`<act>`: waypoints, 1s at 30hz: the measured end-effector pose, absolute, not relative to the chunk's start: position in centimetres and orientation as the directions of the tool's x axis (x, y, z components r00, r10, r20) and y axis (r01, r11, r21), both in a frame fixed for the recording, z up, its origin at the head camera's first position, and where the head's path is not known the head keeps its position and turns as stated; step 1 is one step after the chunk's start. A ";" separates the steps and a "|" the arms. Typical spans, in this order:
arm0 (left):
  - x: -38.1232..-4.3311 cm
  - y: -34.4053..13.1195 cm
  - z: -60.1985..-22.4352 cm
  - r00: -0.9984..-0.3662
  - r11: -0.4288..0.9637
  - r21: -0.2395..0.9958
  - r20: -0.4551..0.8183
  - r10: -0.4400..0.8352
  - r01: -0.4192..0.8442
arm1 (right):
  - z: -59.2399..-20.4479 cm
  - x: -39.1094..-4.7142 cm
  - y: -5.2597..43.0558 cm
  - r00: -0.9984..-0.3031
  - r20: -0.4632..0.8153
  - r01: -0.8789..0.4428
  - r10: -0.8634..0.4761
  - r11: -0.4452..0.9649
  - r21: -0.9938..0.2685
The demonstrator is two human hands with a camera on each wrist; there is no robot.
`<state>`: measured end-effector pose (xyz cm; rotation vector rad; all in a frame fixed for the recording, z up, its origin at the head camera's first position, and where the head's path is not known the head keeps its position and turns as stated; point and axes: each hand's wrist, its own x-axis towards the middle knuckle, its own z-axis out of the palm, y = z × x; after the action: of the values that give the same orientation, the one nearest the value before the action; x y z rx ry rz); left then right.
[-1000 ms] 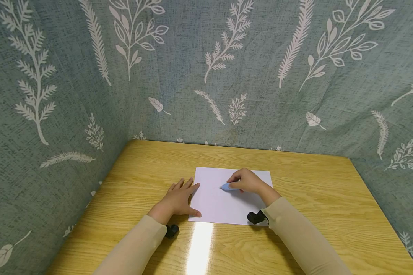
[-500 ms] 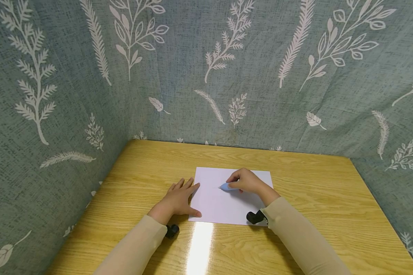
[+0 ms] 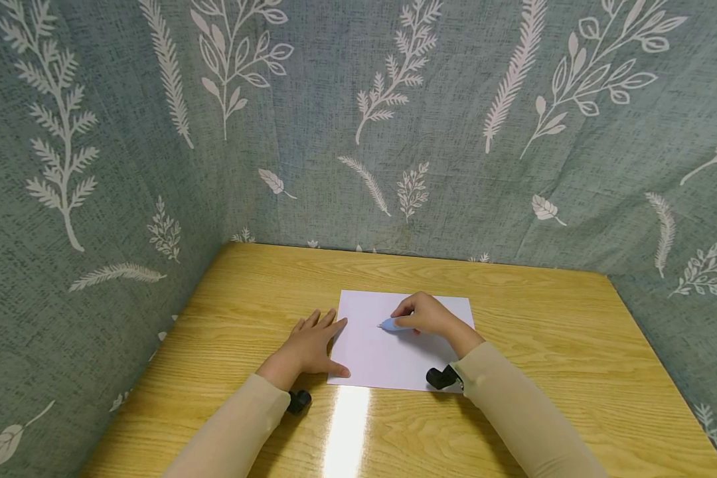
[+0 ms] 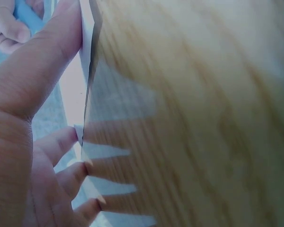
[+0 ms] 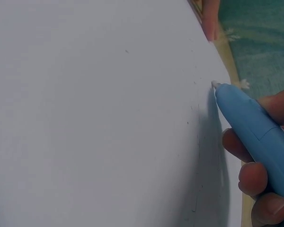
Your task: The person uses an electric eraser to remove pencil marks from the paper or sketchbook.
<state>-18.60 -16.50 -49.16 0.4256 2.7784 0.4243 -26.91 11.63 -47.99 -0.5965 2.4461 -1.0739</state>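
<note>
My right hand (image 3: 433, 315) grips a thick light-blue electric eraser (image 5: 255, 127) with a small white tip, which points left and meets or hovers just over a sheet of white paper (image 3: 370, 358). A faint line shows on the paper just left of the tip in the head view. Small dark specks lie along the paper near the eraser in the right wrist view. With fingers spread, my left hand (image 3: 311, 345) rests at the sheet's left edge; its thumb and index fingertip are on the paper. The left wrist view shows that thumb (image 4: 47, 52) along the paper's edge.
The sheet lies on a wood-grain table (image 3: 263, 279). Grey-green cloth (image 3: 311, 166) with white leaf prints hangs behind and at both sides. A bright light reflection crosses the table in front of the paper. Each wrist carries a small black camera (image 3: 441, 378).
My right hand and the electric eraser have slid slightly to the left along the faint line. The left hand and the paper stay where they were.
</note>
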 end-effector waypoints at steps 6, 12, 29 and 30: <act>-18.7 -16.5 -49.4 -0.911 0.917 0.319 -0.253 0.326 0.240 | -47.9 -26.9 11.5 -0.831 -0.192 -0.212 -0.522 0.616 -0.759; -18.6 -16.6 -49.4 -0.912 0.913 0.327 -0.243 0.330 0.244 | -48.1 -26.9 11.3 -0.830 -0.192 -0.214 -0.524 0.616 -0.758; -18.5 -16.4 -49.2 -0.916 0.915 0.326 -0.240 0.323 0.237 | -47.8 -26.8 10.7 -0.825 -0.184 -0.225 -0.534 0.610 -0.760; -18.5 -16.4 -49.2 -0.916 0.915 0.325 -0.239 0.322 0.237 | -47.8 -26.7 10.7 -0.825 -0.185 -0.224 -0.534 0.609 -0.761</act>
<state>-18.54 -16.44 -49.19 0.4164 2.7881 0.4216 -26.74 10.71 -47.76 -0.6053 2.4418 -1.0760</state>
